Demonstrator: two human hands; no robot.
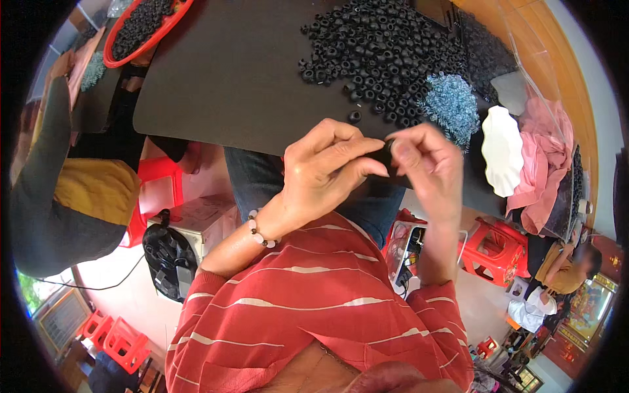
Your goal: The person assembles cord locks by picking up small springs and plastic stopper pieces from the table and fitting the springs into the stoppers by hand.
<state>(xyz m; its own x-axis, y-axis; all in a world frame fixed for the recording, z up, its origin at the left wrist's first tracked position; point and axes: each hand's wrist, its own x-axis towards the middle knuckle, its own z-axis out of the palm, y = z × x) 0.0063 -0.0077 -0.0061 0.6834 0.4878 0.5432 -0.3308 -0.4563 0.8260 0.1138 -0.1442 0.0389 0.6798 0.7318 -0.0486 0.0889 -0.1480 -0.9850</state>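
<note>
Head view: the right hand [430,162] pinches a small, round, black, plastic-looking part [389,146]; beside it, the left hand [322,159] gapes. A slack pinch could drop the part off the flat, black desk [216,78].

The left forearm [237,243] slants up and inward to the left wrist [280,211], and the left hand [327,155] reaches across, its index finger and thumb stretched toward the other hand with a gap between their tips. The right forearm [439,252] rises nearly upright to the right hand [427,159], whose fingers curl inward, the thumb bent against the index finger in a pinch. Both hands meet closely before the torso, fingertips almost together.
</note>
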